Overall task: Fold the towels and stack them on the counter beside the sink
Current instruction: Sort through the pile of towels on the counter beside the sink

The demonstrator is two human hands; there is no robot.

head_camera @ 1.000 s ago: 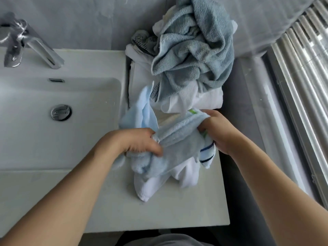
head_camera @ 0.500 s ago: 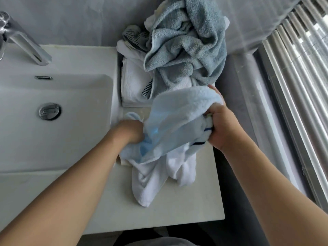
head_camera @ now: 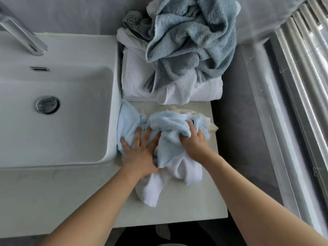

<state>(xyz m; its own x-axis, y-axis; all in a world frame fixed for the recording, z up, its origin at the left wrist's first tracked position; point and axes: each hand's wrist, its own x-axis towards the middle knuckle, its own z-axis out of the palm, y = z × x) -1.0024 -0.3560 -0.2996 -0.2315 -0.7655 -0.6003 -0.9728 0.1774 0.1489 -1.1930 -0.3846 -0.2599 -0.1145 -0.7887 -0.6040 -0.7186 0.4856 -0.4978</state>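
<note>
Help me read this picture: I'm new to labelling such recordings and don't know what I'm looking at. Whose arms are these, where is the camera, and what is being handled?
No machine here: the arms are a person's own, filmed by a wide-angle camera worn on their head, looking down. So the left hand is at the picture's left and the right hand at its right. Below lies a pale stone counter beside a white rectangular sink with a chrome tap. The left hand presses flat, fingers spread, on a crumpled pale blue towel; the right hand grips a bunch of the same towel. A white towel lies partly under it. Behind sits a heap: a grey-blue terry towel atop folded white towels.
</note>
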